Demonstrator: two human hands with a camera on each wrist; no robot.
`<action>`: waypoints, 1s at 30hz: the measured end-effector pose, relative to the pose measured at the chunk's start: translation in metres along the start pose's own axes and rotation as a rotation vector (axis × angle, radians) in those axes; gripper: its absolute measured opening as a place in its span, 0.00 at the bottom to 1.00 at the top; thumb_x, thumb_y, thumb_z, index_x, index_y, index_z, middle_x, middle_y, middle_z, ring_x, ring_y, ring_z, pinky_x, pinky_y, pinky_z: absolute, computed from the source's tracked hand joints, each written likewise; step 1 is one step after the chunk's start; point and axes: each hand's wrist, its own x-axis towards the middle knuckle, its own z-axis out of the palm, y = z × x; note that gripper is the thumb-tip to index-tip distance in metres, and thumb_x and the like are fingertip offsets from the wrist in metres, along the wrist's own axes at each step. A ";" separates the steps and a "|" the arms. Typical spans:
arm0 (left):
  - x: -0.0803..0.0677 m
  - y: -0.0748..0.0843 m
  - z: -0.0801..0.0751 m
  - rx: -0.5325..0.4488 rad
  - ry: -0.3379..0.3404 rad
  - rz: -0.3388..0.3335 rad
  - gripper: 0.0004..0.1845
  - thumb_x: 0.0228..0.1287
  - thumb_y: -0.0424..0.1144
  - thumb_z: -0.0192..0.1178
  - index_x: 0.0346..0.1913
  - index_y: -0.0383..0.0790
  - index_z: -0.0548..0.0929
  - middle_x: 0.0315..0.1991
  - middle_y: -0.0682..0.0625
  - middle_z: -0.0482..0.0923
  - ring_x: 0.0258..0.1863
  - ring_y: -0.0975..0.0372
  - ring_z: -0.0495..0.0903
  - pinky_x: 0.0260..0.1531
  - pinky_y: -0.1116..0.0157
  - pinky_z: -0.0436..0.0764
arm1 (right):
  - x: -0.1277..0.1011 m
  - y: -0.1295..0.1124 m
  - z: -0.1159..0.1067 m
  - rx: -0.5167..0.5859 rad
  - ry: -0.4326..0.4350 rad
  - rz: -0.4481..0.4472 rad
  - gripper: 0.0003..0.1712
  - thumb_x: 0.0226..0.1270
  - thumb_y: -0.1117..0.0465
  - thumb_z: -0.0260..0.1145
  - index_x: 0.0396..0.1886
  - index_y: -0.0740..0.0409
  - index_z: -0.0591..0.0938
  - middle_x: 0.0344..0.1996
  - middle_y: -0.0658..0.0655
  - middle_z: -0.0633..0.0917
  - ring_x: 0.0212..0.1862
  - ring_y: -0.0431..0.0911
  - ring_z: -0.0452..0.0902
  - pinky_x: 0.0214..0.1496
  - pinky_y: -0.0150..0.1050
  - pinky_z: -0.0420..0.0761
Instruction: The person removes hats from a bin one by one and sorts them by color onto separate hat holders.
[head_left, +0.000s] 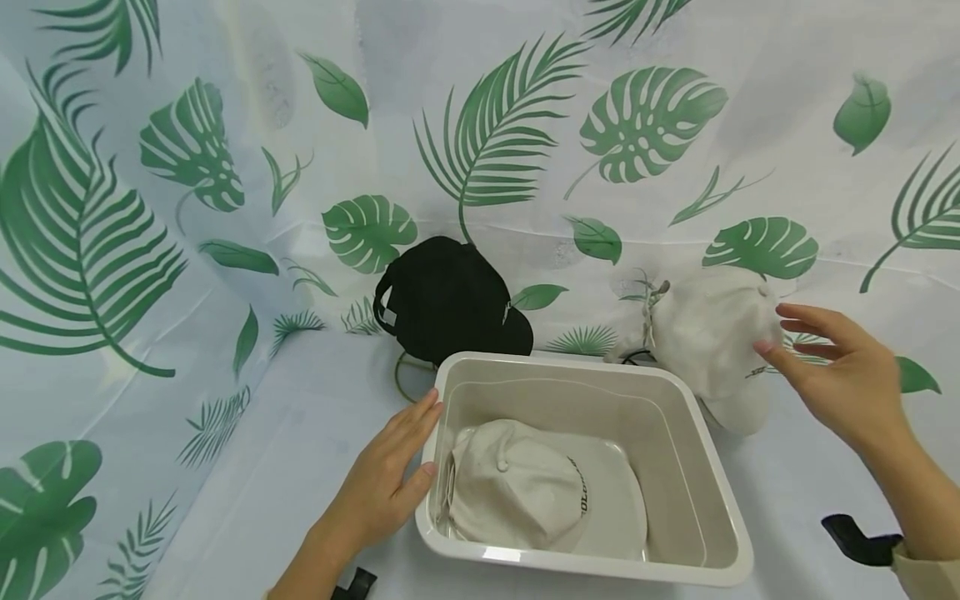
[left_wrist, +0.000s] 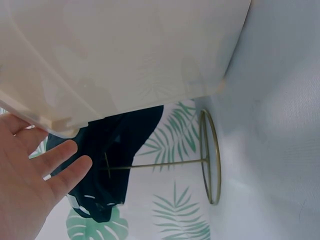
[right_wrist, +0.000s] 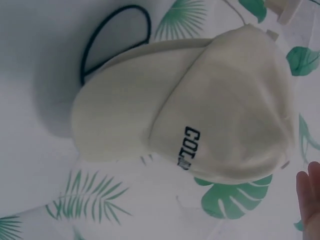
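My left hand (head_left: pixel 386 475) rests with extended fingers against the left side of a beige plastic bin (head_left: pixel 585 571). Inside the bin, towards its left, lies a cream baseball cap (head_left: pixel 517 483) with dark lettering. A second cream cap (head_left: pixel 705 325) sits on a stand at the back right, its brim pointing down; dark lettering shows on its front in the right wrist view. My right hand (head_left: pixel 847 379) is beside that cap's crown, thumb and fingers spread and holding nothing. In the right wrist view a gap separates the fingertips (right_wrist: pixel 305 192) from the cap.
Behind the bin's left corner a black cap (head_left: pixel 450 300) hangs on a brass-coloured wire stand (left_wrist: pixel 215 157). The dark ring base (right_wrist: pixel 148 25) of another stand shows under the cream cap. A leaf-printed backdrop (head_left: pixel 525 50) rises behind the pale table (head_left: pixel 300 433).
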 end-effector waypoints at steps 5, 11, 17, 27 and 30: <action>0.000 0.000 0.000 -0.009 -0.006 -0.011 0.35 0.72 0.39 0.55 0.81 0.41 0.64 0.83 0.48 0.57 0.79 0.52 0.61 0.77 0.55 0.62 | -0.004 -0.010 0.003 0.032 -0.035 -0.067 0.34 0.55 0.74 0.79 0.65 0.64 0.82 0.53 0.23 0.77 0.53 0.18 0.72 0.49 0.10 0.68; 0.001 0.001 -0.001 -0.020 -0.009 -0.021 0.35 0.72 0.40 0.54 0.82 0.42 0.64 0.83 0.49 0.57 0.80 0.53 0.60 0.78 0.57 0.60 | -0.010 -0.022 0.006 0.108 -0.058 -0.124 0.38 0.49 0.80 0.79 0.64 0.65 0.83 0.55 0.27 0.80 0.56 0.22 0.74 0.51 0.12 0.70; 0.001 0.002 0.000 -0.017 -0.012 -0.021 0.35 0.72 0.40 0.54 0.81 0.41 0.64 0.83 0.49 0.57 0.80 0.53 0.60 0.78 0.56 0.61 | -0.017 -0.032 0.010 0.122 -0.094 -0.176 0.41 0.45 0.81 0.80 0.64 0.64 0.83 0.58 0.27 0.79 0.59 0.23 0.73 0.55 0.14 0.68; 0.001 0.000 0.001 -0.003 0.012 0.003 0.34 0.73 0.39 0.53 0.80 0.38 0.66 0.82 0.47 0.58 0.79 0.51 0.62 0.75 0.50 0.65 | -0.028 -0.045 0.019 0.124 -0.171 -0.191 0.43 0.44 0.77 0.83 0.66 0.60 0.83 0.61 0.28 0.78 0.64 0.24 0.69 0.58 0.16 0.64; 0.001 0.000 0.001 -0.007 0.011 0.000 0.34 0.73 0.39 0.53 0.80 0.38 0.66 0.82 0.47 0.58 0.79 0.51 0.62 0.75 0.50 0.65 | -0.031 -0.048 0.022 0.123 -0.192 -0.228 0.44 0.43 0.77 0.83 0.66 0.58 0.83 0.63 0.31 0.79 0.67 0.25 0.68 0.60 0.17 0.64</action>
